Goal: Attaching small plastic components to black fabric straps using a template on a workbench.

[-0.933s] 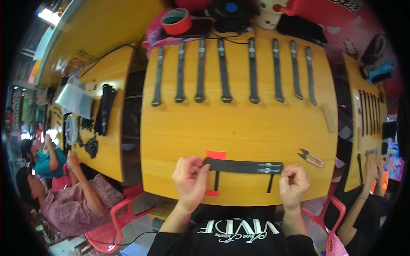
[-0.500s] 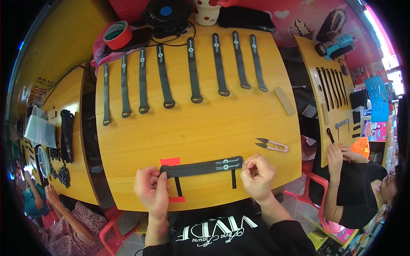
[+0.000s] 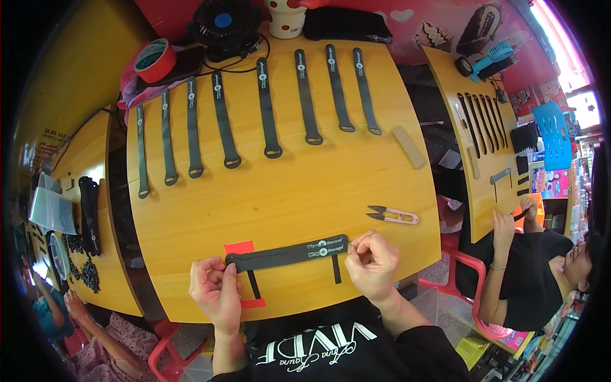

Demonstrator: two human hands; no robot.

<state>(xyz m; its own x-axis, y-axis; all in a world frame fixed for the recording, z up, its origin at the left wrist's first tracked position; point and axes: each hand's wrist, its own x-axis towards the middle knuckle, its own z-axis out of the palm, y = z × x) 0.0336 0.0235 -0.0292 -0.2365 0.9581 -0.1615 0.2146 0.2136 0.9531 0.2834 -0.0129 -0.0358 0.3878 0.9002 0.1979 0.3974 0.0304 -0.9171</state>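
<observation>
- straps [image 3: 273, 255]: dark, white print toward the right end; appear to be two, overlapped lengthwise. position: lower middle of the frame, between the hands.
- long axis: left to right across the frame, right end slightly higher than left.
- left hand [image 3: 217, 288]: at the left end; thumb and fingers together, clamped on the straps.
- right hand [image 3: 373, 264]: fingertips drawn together at the right end; cannot tell whether they grip the straps or only touch them.
- key relation: straps extend rightward from the left grip, ending at the right hand's fingertips. each hand is nearer its own end; printed part lies closer to the right hand.
- strips [image 3: 337, 270]: two, narrow, black, showing below the straps, crosswise to them, one toward each end.
- red tape [image 3: 239, 247]: one piece above the left end, another by the left strip's foot.
- snips [image 3: 387, 212]: right of centre, above the right hand, points leftward.
- laid straps [image 3: 268, 111]: eight in a row, upper half of the table [image 3: 254, 210], slotted ends down-frame.
- tan bar [image 3: 408, 147]: right of that row.
</observation>
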